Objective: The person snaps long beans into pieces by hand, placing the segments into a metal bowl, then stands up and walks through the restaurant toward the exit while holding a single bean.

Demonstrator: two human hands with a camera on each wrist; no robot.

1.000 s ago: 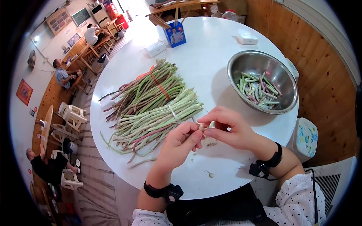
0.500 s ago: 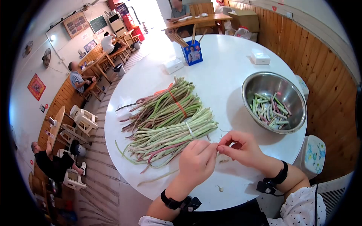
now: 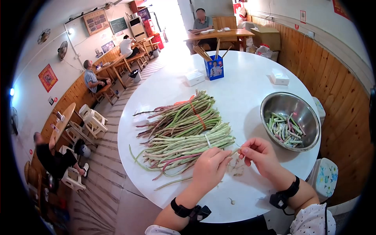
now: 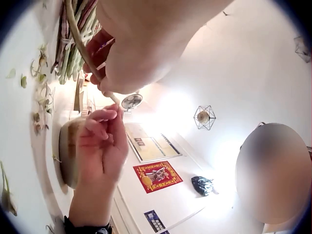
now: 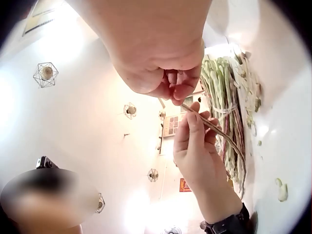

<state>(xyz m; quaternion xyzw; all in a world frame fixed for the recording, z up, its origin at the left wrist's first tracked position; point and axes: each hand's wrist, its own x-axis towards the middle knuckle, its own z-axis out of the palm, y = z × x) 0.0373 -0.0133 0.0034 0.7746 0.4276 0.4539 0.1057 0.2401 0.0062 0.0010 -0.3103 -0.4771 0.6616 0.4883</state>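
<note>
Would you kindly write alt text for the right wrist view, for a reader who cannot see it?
A left hand and a right hand hold a long, thin, brownish bean. Beyond them, a tied bundle of pale green and purple long beans lies on a smooth white table, with small pale green trimmings scattered nearby.

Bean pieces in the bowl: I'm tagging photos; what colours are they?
Bean pieces: green and purplish; clearest in the head view.

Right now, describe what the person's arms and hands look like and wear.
The left hand and right hand are bare. A black left strap and a matching right strap circle the forearms near the wrists, each bearing a small boxy black camera. The right sleeve is white with dark polka dots; a thin dark cable runs along it.
</note>
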